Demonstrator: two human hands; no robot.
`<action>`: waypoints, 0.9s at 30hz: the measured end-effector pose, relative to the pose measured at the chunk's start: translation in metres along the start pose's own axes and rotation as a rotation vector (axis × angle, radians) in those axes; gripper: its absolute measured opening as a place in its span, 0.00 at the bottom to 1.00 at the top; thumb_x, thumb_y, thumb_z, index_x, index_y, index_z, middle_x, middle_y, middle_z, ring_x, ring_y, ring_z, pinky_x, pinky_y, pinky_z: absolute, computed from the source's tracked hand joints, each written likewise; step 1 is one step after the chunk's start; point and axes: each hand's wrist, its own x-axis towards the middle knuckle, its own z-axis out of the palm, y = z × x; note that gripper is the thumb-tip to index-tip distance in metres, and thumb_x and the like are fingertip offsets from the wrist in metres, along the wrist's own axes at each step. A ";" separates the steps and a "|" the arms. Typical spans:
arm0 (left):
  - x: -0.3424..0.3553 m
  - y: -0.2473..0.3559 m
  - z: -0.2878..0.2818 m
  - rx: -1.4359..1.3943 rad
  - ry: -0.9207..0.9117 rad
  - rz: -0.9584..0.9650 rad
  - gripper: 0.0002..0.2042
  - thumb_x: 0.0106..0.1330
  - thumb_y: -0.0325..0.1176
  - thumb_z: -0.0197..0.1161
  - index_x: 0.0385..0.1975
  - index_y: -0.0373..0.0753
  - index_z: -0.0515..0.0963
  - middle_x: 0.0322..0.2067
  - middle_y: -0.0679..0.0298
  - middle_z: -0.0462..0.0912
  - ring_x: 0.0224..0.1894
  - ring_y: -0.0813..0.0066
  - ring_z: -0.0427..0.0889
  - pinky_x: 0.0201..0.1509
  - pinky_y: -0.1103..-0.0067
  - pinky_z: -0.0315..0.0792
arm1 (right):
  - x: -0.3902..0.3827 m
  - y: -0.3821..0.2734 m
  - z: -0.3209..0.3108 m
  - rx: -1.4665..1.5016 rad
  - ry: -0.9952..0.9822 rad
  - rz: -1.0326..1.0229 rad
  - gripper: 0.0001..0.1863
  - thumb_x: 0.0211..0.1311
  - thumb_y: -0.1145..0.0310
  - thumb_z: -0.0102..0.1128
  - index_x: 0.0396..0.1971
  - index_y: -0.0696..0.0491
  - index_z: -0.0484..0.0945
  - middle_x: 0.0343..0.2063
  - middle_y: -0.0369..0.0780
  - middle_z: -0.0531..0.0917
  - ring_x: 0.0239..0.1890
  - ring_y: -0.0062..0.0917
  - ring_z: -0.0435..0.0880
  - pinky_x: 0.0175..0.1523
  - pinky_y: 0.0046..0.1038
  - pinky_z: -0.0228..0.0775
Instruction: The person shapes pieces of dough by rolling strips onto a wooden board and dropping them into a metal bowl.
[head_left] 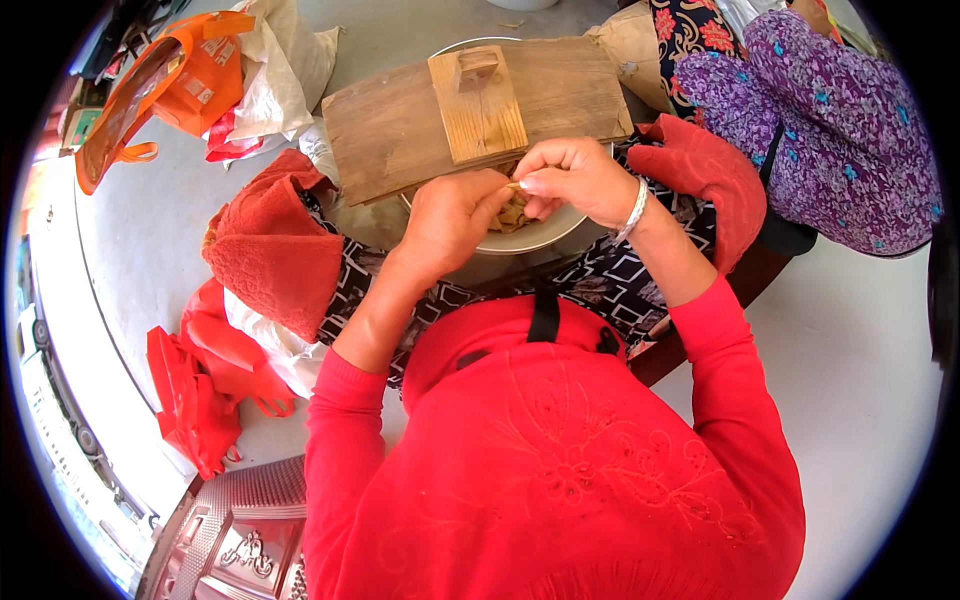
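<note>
Both my hands meet above the near side of a pale basin [552, 236]. My left hand [450, 218] is closed, thumb and finger pinching one end of a small yellowish piece [514, 186]. With a pinch of thumb and forefinger, my right hand [582, 182] grips its other end; what the piece is, I cannot make out. Below them, a heap of yellow-brown pieces [510, 216] lies in the basin, partly hidden by my hands. Across the basin rests a wide wooden board [385, 130]. On it sits a smaller wooden plate [490, 125] with a raised block.
Red cloths [275, 245] cover my knees. An orange bag [205, 75] and a whitish sack [290, 70] stand at the far left, with red bags [200, 400] nearer. At the right sits another person in purple floral clothing [850, 140]. A brown sack [635, 50] stands behind the board.
</note>
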 end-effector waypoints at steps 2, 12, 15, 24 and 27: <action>-0.002 -0.001 -0.007 -0.134 -0.073 -0.177 0.09 0.67 0.32 0.58 0.34 0.32 0.78 0.20 0.66 0.74 0.24 0.80 0.71 0.29 0.80 0.67 | 0.004 0.007 -0.017 0.096 -0.037 0.005 0.06 0.62 0.72 0.59 0.35 0.59 0.79 0.26 0.37 0.82 0.24 0.18 0.82 0.30 0.19 0.76; 0.012 -0.017 -0.027 -0.331 -0.015 -0.261 0.08 0.66 0.29 0.54 0.36 0.31 0.77 0.22 0.67 0.76 0.26 0.81 0.70 0.32 0.80 0.68 | 0.017 0.010 -0.015 0.070 0.080 -0.178 0.07 0.64 0.71 0.57 0.37 0.57 0.79 0.25 0.33 0.80 0.22 0.12 0.77 0.28 0.14 0.71; 0.022 -0.017 -0.035 -0.362 0.024 -0.275 0.06 0.67 0.28 0.54 0.36 0.32 0.75 0.23 0.72 0.72 0.27 0.86 0.69 0.33 0.86 0.65 | 0.029 0.010 -0.012 0.022 0.148 -0.245 0.06 0.64 0.71 0.57 0.35 0.57 0.80 0.22 0.31 0.78 0.21 0.11 0.74 0.29 0.15 0.69; 0.047 -0.052 -0.024 -0.011 0.204 -0.266 0.05 0.64 0.30 0.58 0.31 0.35 0.75 0.21 0.65 0.76 0.25 0.78 0.73 0.30 0.79 0.68 | 0.064 0.023 -0.001 -0.609 0.461 -0.531 0.04 0.58 0.73 0.60 0.31 0.57 0.79 0.22 0.37 0.80 0.23 0.23 0.78 0.30 0.24 0.70; 0.046 -0.062 -0.024 0.417 0.307 -0.280 0.05 0.63 0.31 0.59 0.30 0.35 0.75 0.20 0.61 0.77 0.24 0.71 0.75 0.31 0.74 0.69 | 0.059 0.021 0.000 -0.864 0.526 -0.624 0.04 0.56 0.72 0.60 0.29 0.57 0.78 0.26 0.42 0.81 0.27 0.33 0.80 0.34 0.29 0.71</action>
